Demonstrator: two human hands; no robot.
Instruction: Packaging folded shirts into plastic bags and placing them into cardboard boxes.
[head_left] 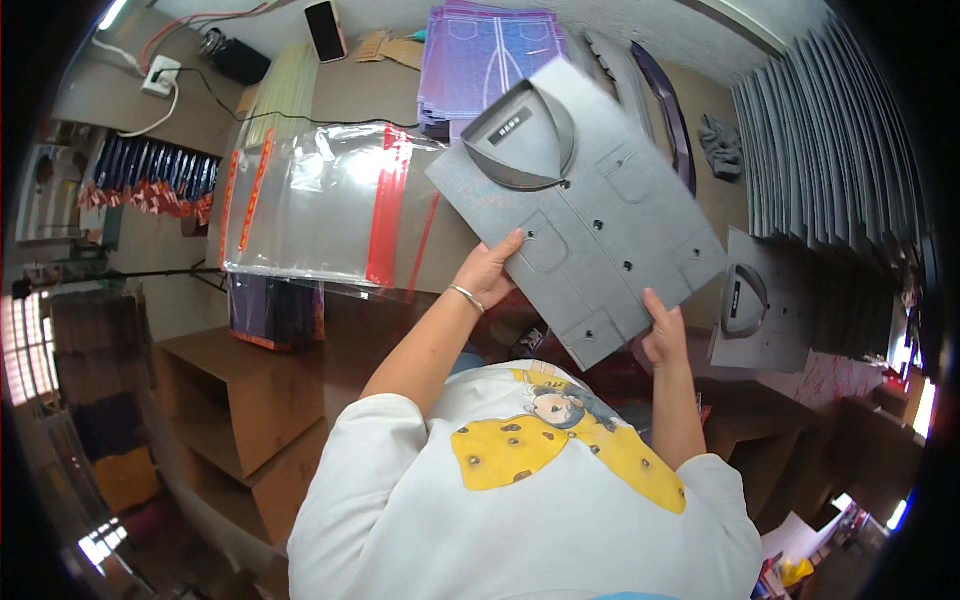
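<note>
A folded grey shirt (pixel 590 255) with a dark-trimmed collar, dark buttons and pocket outlines is held up in front of me, tilted to the right. A plain grey panel stands out beyond its collar. My left hand (pixel 487 272) grips the lower left edge, thumb on the front and fingers behind. At the lower right edge, my right hand (pixel 664 332) holds it the same way. Left of the shirt lies a pile of clear plastic bags (pixel 320 215) with red strips. Behind it, on the table, is a stack of blue-purple sheets printed with denim garments (pixel 485 50).
To the right rises a tall stack of grey folded pieces (pixel 830 140), with another folded grey shirt (pixel 745 305) below. A phone (pixel 326 30), a power strip (pixel 160 76) and a black cable (pixel 310 121) lie at the back left. Cardboard boxes (pixel 265 390) stand below the table.
</note>
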